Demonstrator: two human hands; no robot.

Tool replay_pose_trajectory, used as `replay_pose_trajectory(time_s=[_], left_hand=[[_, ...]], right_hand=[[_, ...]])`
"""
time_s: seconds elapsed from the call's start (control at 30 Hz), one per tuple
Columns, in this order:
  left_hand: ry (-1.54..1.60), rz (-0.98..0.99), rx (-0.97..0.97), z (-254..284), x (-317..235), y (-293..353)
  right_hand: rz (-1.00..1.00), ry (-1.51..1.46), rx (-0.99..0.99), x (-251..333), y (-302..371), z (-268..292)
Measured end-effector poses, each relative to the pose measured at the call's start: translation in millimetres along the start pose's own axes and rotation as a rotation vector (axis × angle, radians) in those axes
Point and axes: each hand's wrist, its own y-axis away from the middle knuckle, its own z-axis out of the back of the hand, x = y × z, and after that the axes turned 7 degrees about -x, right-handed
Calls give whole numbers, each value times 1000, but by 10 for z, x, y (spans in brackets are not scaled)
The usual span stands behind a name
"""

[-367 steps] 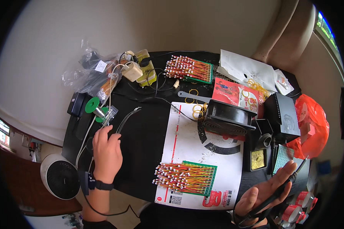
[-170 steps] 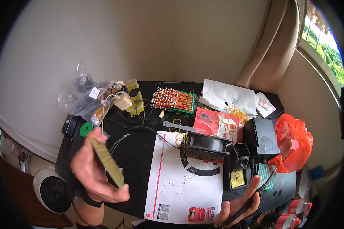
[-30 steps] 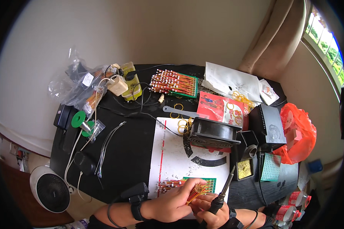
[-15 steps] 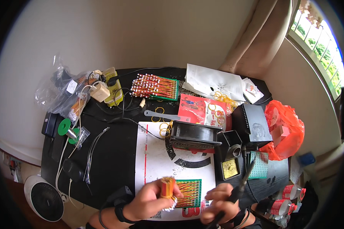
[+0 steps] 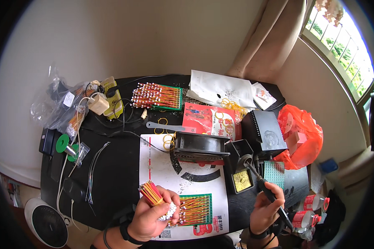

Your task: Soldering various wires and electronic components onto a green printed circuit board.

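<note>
My left hand is closed around a bundle of red and yellow wires with white connectors at the lower end. Just right of it, a green circuit board covered with rows of the same wires lies on the white printed sheet. In my right hand is a black-handled soldering iron. Its tip end meets the coil opening of the iron stand. A yellow sponge sits in the stand's front tray.
A black fan stands left of the iron stand, with a black station box behind. Another wired board lies at the back. Solder spools, loose wires, a red bag and yellow rubber bands lie around.
My right hand has swung right and brought the iron's tip to the stand. My left hand, still holding the bundle, has turned it so the wires tilt up-left. The view has shifted slightly.
</note>
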Motion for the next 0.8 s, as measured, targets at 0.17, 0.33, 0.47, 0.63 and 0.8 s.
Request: replay_pose_trajectory(time_s=[0.17,0.33,0.47,0.63,0.8], left_hand=[[-182,14,-72,-46,-12,1],[-271,-8,-74,-88,-3,3],[-381,-14,-61,-32,-7,17],[-412,85,4,-75,-17,16],[-550,122,122,-19,-22,17]], right_hand=[[-225,-125,60,-29,-119,-128],[-520,-403,18,97,-218,-394],[-769,-584,8,113,-126,-349],[-527,-409,492,327,239,-141],[166,-166,824,774,86,-610]])
